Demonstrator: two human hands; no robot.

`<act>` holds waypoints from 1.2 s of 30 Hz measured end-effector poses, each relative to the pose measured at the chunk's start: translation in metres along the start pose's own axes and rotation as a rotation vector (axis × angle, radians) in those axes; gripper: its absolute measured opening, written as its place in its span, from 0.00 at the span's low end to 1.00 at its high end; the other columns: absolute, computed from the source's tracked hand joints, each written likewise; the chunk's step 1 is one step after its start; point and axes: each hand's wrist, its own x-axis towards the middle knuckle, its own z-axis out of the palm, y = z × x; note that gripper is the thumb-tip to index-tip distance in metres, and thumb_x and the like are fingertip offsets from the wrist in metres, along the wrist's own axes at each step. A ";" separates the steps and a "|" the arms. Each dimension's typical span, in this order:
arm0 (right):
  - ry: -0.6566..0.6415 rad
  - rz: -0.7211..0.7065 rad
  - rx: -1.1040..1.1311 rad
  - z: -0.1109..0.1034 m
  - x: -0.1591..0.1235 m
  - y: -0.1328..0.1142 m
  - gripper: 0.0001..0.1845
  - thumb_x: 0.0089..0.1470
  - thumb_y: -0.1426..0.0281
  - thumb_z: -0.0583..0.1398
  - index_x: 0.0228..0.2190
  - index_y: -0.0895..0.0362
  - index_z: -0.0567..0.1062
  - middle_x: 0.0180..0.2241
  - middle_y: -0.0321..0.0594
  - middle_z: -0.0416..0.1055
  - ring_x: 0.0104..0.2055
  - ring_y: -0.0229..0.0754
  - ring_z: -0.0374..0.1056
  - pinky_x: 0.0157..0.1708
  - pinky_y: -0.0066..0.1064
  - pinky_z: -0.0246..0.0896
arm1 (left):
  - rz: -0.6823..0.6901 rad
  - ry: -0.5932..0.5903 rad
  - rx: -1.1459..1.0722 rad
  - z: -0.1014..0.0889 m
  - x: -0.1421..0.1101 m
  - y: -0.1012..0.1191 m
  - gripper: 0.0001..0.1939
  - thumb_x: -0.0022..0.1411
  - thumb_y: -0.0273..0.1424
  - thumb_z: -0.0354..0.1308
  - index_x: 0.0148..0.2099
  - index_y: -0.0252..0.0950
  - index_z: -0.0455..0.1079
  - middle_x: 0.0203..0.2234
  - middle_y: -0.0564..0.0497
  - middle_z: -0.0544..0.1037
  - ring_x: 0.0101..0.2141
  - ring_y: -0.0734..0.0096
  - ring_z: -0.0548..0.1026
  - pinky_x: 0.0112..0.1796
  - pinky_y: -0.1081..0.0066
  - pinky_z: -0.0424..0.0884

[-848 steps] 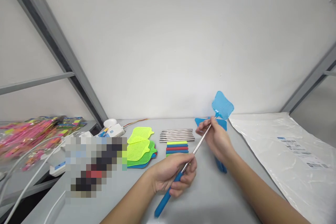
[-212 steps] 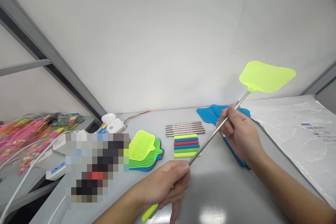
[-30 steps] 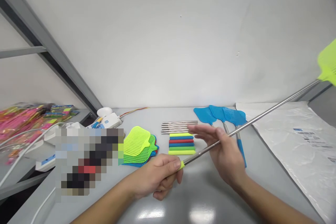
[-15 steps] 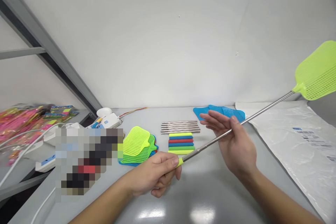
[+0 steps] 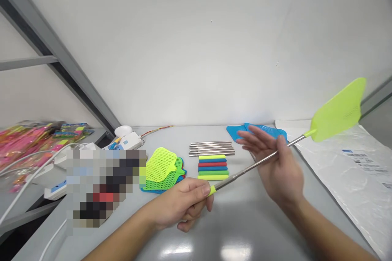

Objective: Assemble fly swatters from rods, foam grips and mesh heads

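A telescopic fly swatter point(image 5: 335, 112) with a lime-green head and a steel rod slants up to the right above the table. My left hand point(image 5: 188, 202) is closed round its lime-green grip, most of which is hidden in the fingers. My right hand point(image 5: 278, 167) is open, fingers stretched out, with the rod passing across it by the thumb. Beyond the hands lie a row of steel rods point(image 5: 211, 149) and a row of coloured grip tubes point(image 5: 212, 164). Loose swatter heads point(image 5: 161, 165) in yellow, green, blue and red are stacked near my left wrist.
Blue swatter heads point(image 5: 237, 131) lie at the back, partly behind my right hand. A white plastic mailing bag point(image 5: 346, 171) covers the right side. Power strips point(image 5: 130, 141) with cables, a pixelated patch and bagged pink goods point(image 5: 26, 142) are at left. A wall closes the back.
The swatter's head has come inward and down to the left, its rod now shorter, and the head has turned. My left hand still grips the handle; my right stays about the rod.
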 end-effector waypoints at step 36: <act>0.184 0.173 0.104 0.012 0.000 0.002 0.22 0.61 0.58 0.57 0.55 0.47 0.68 0.55 0.40 0.70 0.55 0.49 0.67 0.55 0.46 0.64 | -0.008 0.035 -0.132 0.000 0.001 -0.003 0.20 0.67 0.47 0.49 0.33 0.36 0.64 0.13 0.64 0.50 0.13 0.83 0.44 0.12 0.81 0.51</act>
